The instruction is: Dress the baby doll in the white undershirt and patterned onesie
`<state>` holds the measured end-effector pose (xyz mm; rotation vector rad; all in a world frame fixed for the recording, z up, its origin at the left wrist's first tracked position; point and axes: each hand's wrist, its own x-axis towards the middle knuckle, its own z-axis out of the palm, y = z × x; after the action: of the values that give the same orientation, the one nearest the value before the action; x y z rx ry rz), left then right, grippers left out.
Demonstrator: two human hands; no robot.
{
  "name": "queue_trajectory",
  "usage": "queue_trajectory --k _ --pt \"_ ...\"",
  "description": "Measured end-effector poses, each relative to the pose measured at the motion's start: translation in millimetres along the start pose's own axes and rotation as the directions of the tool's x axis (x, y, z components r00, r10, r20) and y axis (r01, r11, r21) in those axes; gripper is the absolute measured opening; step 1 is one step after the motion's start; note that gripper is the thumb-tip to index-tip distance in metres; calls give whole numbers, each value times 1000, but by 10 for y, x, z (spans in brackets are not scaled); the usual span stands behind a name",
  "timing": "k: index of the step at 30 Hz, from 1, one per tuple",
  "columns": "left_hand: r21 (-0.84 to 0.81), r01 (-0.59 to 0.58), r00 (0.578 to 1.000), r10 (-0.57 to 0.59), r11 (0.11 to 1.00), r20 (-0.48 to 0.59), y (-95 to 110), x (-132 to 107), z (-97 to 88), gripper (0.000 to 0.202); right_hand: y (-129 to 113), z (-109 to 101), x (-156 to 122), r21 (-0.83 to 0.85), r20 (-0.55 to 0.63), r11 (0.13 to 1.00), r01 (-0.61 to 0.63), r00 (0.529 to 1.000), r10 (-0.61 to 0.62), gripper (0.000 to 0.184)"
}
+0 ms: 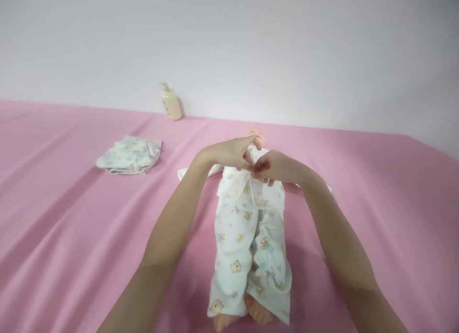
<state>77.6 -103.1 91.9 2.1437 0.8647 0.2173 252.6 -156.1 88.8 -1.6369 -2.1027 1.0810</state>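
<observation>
A baby doll (257,134) lies on its back, its feet toward me. It wears a white baby shirt (267,194) and white trousers (234,242), both printed with small bears. My left hand (236,152) and my right hand (274,166) meet over the doll's chest. The fingers of both are pinched on the front edge of the shirt, close together. Whatever fastening may be between the fingertips is hidden. Below my hands the two shirt fronts hang slightly apart. The doll's sleeves stretch out to both sides, partly behind my arms.
A pink sheet (64,218) with soft folds covers the surface. Folded printed cloth (131,154) lies to the left. A cream pump bottle (172,103) stands at the back against the white wall (229,51).
</observation>
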Motion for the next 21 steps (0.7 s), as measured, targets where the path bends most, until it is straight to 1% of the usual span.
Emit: queue_trajectory --k 2,4,7,9,12,13,16,17,19,21 --pt "-19 -16 1000 16 1000 -9 -13 0 -7 55 27 14 23 42 7 999 20 1000 -21 7" --pt "-31 -32 999 32 999 -15 -25 3 -15 52 63 30 50 79 -10 996 50 999 -50 6" --pt "-15 -48 999 48 999 -8 -38 14 -20 49 131 54 108 102 -75 992 81 994 -74 4" --pt "12 -52 999 52 999 5 -47 22 -19 50 184 60 154 109 -110 990 87 991 -75 9" --pt "74 -54 999 53 996 9 -68 26 -25 54 259 46 211 138 -84 986 91 993 -80 13" --pt "97 -54 999 54 994 7 -74 25 -30 57 280 38 222 157 -66 983 95 994 -85 17" --pt "148 -48 999 47 988 6 -78 19 -35 63 317 17 238 229 -25 966 119 993 -116 40" --pt "166 -39 999 39 985 3 -69 18 -29 64 320 14 241 239 -16 962 128 992 -128 43" --pt "215 -14 1000 18 977 -18 -40 19 -3 63 312 17 251 223 -5 966 133 991 -136 40" --pt "265 30 998 -14 964 -61 -11 26 30 58 297 14 261 180 -25 978 107 994 -104 31"
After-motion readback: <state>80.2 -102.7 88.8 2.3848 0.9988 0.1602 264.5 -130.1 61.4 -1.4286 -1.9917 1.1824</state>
